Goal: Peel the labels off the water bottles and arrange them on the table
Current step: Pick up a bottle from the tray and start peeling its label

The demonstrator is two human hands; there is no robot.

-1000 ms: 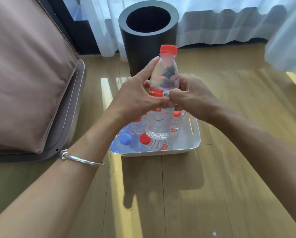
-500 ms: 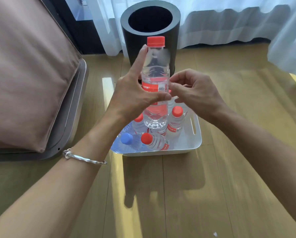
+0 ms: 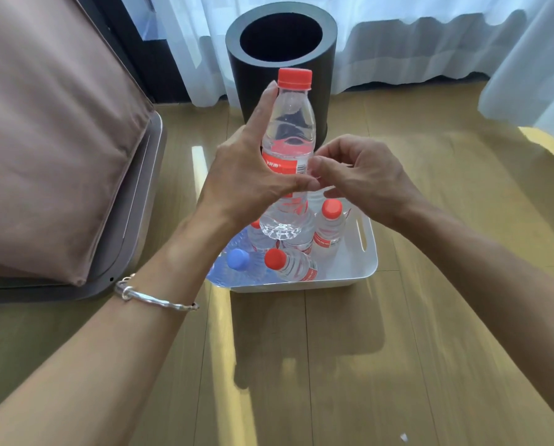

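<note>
Left hand (image 3: 237, 175) makes the firm grip: it is clamped round the water bottle (image 3: 290, 123), thumb across the front below the red label (image 3: 285, 164), forefinger straight up the shoulder toward the red cap (image 3: 294, 78). The bottle stands upright in the air above the far left part of the white tray (image 3: 370, 252), label on. The right hand (image 3: 366, 178) has its fingers curled and thumb and forefinger drawn together at the label's right edge by the barcode. That spot is blurred, and I cannot tell whether they have hold of it.

The tray sits on the wooden floor (image 3: 430, 317), with bare boards along its near edge and right side. On the left a brown cushion (image 3: 44, 140) on a grey frame is near the left forearm with its silver bracelet (image 3: 153, 299). Just beyond the tray's far edge stands a black bin (image 3: 325, 75), directly behind the bottle, with white curtains (image 3: 430, 43) behind it.

In the tray are a standing red-capped bottle (image 3: 328, 230), a red-capped one lying down (image 3: 293, 267) at the near edge and a blue-capped one (image 3: 242, 263) beside it. Others are hidden behind the held bottle.

A second ago the right hand lay against the bottle's front beside the left thumb. It has since come off to the right.
</note>
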